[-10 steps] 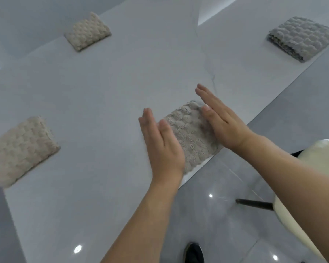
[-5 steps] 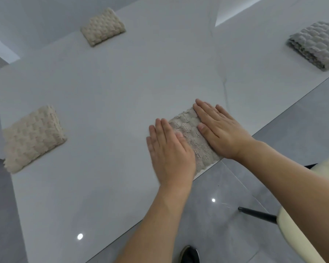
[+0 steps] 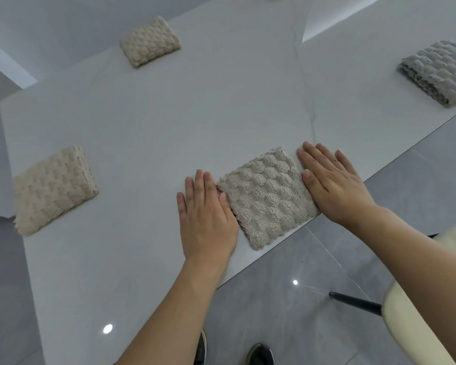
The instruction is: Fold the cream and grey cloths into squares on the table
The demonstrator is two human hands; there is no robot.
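Now both hands lie flat on the pale grey table [image 3: 148,133], one on each side of a folded cream cloth [image 3: 267,196] that sits at the near edge of the tabletop. The left hand [image 3: 207,214] rests palm down with straight fingers, its thumb side touching the cloth's left edge. The right hand [image 3: 332,184] lies the same way, fingers straight and together, its thumb pressed against the cloth's right edge. Neither hand curls round anything. The cloth between them is a rough square, turned at an angle to the table edge, with its near corner reaching the rim.

Well apart to the left lies a second folded cream cloth [image 3: 53,189], close to the table's left edge. A third cream cloth [image 3: 150,42], also folded, sits at the far side of the table. Far to the right, a folded grey cloth [image 3: 440,71] rests near the right rim, its layered edge facing the camera. Below the table, a glossy grey tiled floor [image 3: 287,306] shows, along with the person's dark shoes [image 3: 259,354] and a cream chair [image 3: 416,320] with a dark leg.
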